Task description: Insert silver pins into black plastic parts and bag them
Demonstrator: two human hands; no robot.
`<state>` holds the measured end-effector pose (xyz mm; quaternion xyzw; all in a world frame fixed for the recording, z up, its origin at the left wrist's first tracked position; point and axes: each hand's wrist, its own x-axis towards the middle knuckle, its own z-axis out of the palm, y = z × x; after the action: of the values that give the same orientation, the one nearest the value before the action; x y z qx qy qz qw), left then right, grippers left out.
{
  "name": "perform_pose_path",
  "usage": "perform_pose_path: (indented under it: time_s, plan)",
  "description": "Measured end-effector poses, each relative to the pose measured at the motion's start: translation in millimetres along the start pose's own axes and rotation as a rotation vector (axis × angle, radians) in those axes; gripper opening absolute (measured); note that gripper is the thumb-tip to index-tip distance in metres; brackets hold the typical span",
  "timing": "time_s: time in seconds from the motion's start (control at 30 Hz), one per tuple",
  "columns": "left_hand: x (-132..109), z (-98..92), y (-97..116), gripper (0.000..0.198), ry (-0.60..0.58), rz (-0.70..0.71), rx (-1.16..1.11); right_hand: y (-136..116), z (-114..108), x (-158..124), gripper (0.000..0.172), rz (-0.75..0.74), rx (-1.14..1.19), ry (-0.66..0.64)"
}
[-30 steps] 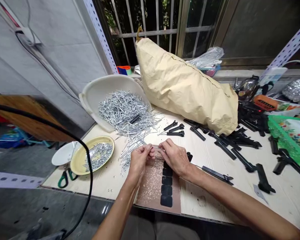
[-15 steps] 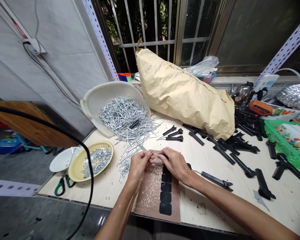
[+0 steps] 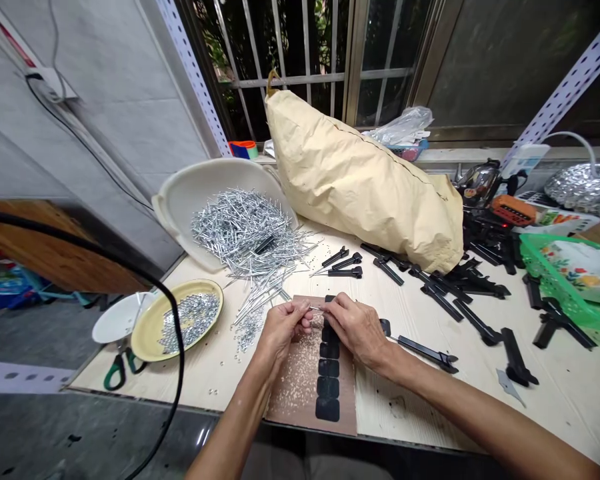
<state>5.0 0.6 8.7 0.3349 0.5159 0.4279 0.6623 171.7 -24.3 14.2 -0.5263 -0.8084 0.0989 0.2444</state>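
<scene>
Held rod (image 3: pixel 317 309): smooth, bright metal | heaped rods (image 3: pixel 240 223): shiny metal | surface (image 3: pixel 570 407): pale, grained wood | brown board (image 3: pixel 293 407): matt, rough-flecked | black clips (image 3: pixel 425 353): plastic-looking, low sheen | sack (image 3: pixel 365 180): creased matt paper | basin (image 3: pixel 187 190): smooth plastic

Left hand (image 3: pixel 281 329), right hand (image 3: pixel 359 328), thin rod (image 3: pixel 317 308) between, brown board (image 3: pixel 295 397)

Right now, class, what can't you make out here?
In the head view:
Thin rod: one end hidden by the right hand.
Tan sack: contents hidden by its sides.
Green basket: right side cut off by the edge.
Small metal pieces: exact shapes too small.
</scene>
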Motion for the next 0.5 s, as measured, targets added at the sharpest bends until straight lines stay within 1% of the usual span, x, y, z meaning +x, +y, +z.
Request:
perform_pose_path:
  time_s: [0.07, 0.17, 0.23, 0.3, 0.43, 0.5]
  plan:
    - [-1, 2.2, 1, 0.035, 0.011, 0.011, 0.018, -1, 0, -2, 0.024, 0.048, -0.037, 0.013]
    - [0, 4.3, 1, 0.034, 0.009, 0.047, 0.034, 0, 2, -2, 0.02, 0.132, 0.091, 0.003]
    - [1, 3.8, -1, 0.034, -0.005, 0.049, 0.038, 1, 3, -3, 0.017, 0.154, 0.161, 0.017]
    - [3, 2.3, -4, 0.034, -0.015, 0.049, 0.048, 2, 4, -5, 0.017, 0.133, 0.142, 0.039]
    - [3, 0.1, -11, 0.032, -0.032, 0.059, 0.084, 4, 2, -9, 0.023, 0.023, -0.022, 0.038]
    - [2, 0.8, -13, 0.033, -0.042, 0.05, 0.072, 5, 0, -9, 0.022, 0.016, -0.044, 0.035]
